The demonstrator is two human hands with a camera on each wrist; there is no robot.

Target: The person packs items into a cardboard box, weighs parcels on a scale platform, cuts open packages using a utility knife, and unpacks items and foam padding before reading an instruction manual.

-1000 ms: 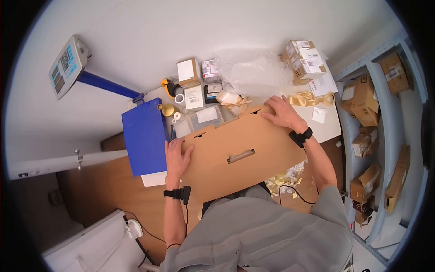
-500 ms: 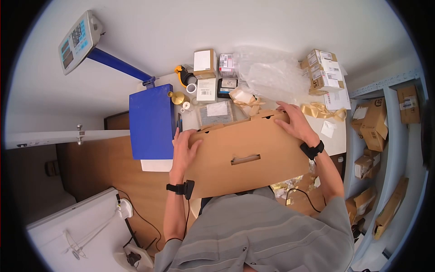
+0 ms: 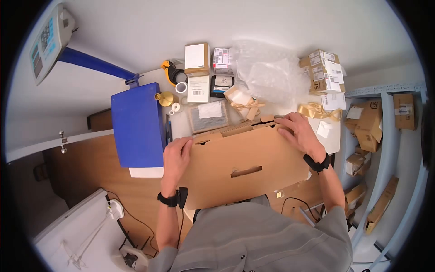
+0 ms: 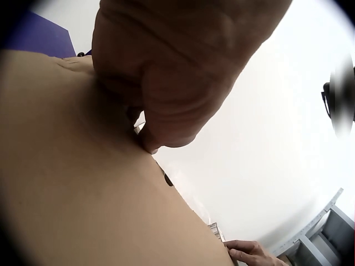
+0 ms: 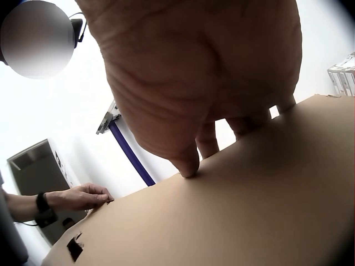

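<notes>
A flat brown cardboard box (image 3: 244,158) with a handle slot in its face leans between the person's body and the table. At its upper left corner, the left hand (image 3: 176,158) grips the edge, thumb on the near face. The right hand (image 3: 301,133) holds the upper right edge the same way. In the left wrist view, the left hand (image 4: 166,72) bends over the edge of the cardboard (image 4: 83,183). The right wrist view has the right hand (image 5: 205,77) with its thumb on the cardboard (image 5: 233,205) and fingers behind the edge.
A blue platform (image 3: 138,127) with a scale display (image 3: 47,43) stands left. Behind the cardboard are small boxes (image 3: 198,89), a tape dispenser (image 3: 172,72), bubble wrap (image 3: 267,72), gold ribbon (image 3: 319,111) and stacked parcels (image 3: 324,71). Shelves with cartons (image 3: 369,124) stand right.
The box's upper edge has tilted toward the body, showing flaps and a strip behind its front face. Both hands have stayed on its top corners. The head view has shifted.
</notes>
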